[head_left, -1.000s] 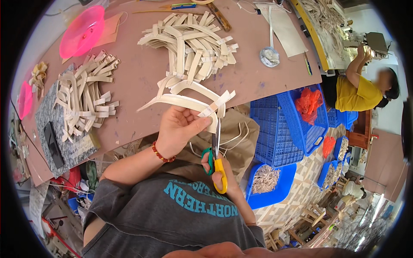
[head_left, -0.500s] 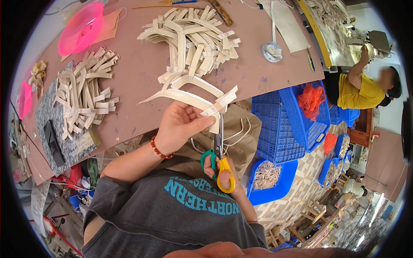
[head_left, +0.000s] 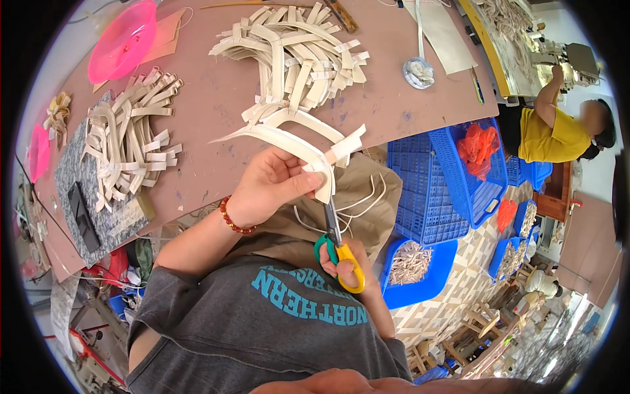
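My left hand [head_left: 262, 187] pinches a cream stitched strap [head_left: 279, 141] between thumb and fingers, above my lap by the table's front edge. The strap curves off to the left, and a pale tab sticks out up and to the right of my fingertips. In my right hand [head_left: 357, 259] are scissors [head_left: 333, 226] with one green and one yellow handle. Their blades point up to the strap's lower end; whether they touch it I cannot tell. Just beyond lies a large pile of similar cream straps [head_left: 289, 59], its near pieces close to the held one.
A second strap pile [head_left: 128, 141] lies on a grey speckled slab [head_left: 75, 157], beside a black phone [head_left: 83, 213]. A pink bowl [head_left: 123, 39] stands far left. Blue crates [head_left: 426, 190] and a blue tub of scraps [head_left: 430, 282] are right. A person in yellow [head_left: 551, 134] works far right.
The scissors have dropped a little down from the strap, and their handles have come closer together. My left hand still grips the strap in nearly the same place.
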Demonstrator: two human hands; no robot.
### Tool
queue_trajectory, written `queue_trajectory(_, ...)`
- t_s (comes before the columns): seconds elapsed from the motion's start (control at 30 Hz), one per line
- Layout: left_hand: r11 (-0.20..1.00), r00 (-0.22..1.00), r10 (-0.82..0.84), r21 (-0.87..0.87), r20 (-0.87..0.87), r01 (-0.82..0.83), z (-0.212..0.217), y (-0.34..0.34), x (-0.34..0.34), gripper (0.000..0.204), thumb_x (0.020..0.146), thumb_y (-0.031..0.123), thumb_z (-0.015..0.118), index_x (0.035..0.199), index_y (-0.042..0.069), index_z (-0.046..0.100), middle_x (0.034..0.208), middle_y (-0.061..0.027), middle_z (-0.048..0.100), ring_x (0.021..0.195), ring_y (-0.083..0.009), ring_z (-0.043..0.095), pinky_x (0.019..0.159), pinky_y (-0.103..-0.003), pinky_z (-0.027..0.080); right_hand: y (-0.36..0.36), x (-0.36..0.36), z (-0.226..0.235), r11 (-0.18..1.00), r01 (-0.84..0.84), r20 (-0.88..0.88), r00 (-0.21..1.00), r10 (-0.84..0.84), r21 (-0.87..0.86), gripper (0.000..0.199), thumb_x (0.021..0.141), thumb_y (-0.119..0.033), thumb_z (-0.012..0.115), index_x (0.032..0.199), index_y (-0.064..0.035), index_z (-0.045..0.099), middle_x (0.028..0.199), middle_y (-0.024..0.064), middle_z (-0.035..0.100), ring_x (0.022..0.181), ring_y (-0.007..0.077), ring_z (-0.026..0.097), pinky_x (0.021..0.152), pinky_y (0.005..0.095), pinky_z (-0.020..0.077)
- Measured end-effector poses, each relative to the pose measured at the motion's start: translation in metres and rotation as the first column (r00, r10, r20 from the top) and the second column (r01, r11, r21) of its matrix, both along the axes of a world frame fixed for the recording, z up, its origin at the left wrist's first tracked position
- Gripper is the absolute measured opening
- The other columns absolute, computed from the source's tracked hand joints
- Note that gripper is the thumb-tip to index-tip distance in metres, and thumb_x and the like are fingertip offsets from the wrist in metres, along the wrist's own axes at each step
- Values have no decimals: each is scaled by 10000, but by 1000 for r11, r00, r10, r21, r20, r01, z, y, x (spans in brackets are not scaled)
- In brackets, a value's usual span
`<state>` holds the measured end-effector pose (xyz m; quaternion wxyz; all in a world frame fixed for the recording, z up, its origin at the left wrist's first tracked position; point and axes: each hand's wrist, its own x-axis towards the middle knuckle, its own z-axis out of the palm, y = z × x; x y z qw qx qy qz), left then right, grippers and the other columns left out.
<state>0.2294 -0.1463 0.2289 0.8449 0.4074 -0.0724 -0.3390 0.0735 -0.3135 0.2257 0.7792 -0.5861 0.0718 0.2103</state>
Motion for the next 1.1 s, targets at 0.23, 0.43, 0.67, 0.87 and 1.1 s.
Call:
queue_trajectory(0.23,999,1000,24,37,20,-24,-2,0,-1,162,867,37,579,1023,-7,574,901,-79,624,793,-149,603,699,-285,498,3,2,5,1000,-23,-3,1000,23,-2,564,792,-593,572,798,-36,490,772,4,443,657,90,423,591,227,346)
queue_trajectory(0.43,992,986,122,-9,-114,-124,-10,0,0,187,873,89,599,1040,5,588,904,-43,621,792,-99,568,717,-252,475,4,2,4,998,-35,27,999,37,-56,656,759,-682,529,855,-36,464,750,2,424,645,85,406,575,227,329)
queue_trajectory(0.67,992,990,124,46,-72,-121,-5,-3,-3,170,862,43,600,1028,10,579,901,-29,602,795,-101,572,699,-240,481,10,7,3,997,6,58,998,-2,-76,655,766,-693,508,836,-44,452,700,-8,404,609,85,384,545,235,310)
queue_trajectory(0.87,997,995,77,0,-60,-77,-13,-5,-11,185,850,10,605,1029,19,562,894,-28,594,781,-98,574,683,-235,489,13,8,0,999,27,28,999,-26,-21,744,702,-782,477,808,-46,447,664,-18,386,576,74,369,516,218,294)
queue_trajectory(1.1,1000,998,18,15,-60,-17,-13,-3,-11,170,848,20,613,1011,23,565,878,-29,600,776,-103,591,668,-233,500,12,1,-8,998,-4,-24,1000,5,60,840,642,-880,363,695,-46,446,610,-26,395,538,77,384,487,223,283)
